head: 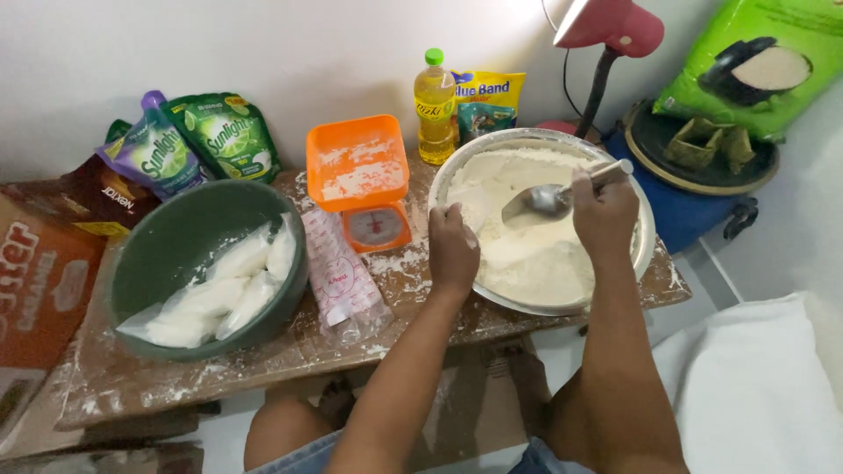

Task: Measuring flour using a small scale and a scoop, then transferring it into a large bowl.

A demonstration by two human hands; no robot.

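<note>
A wide metal bowl [645,250] full of white flour [527,254] stands on a low wooden board. My right hand [606,215] grips a metal spoon [549,200] held over the flour, its scoop pointing left. My left hand [452,250] rests on the bowl's near-left rim, fingers curled against the flour. An orange kitchen scale [360,180] dusted with flour stands left of the bowl. A stack of clear plastic bags [342,276] lies in front of the scale.
A green bowl [167,254] holds several filled flour bags [228,290] at left. Detergent pouches [189,140], an oil bottle [435,105] and a yellow packet [492,96] line the wall. A red lamp [606,35], a blue drum [694,211] and a cardboard box [35,281] stand around.
</note>
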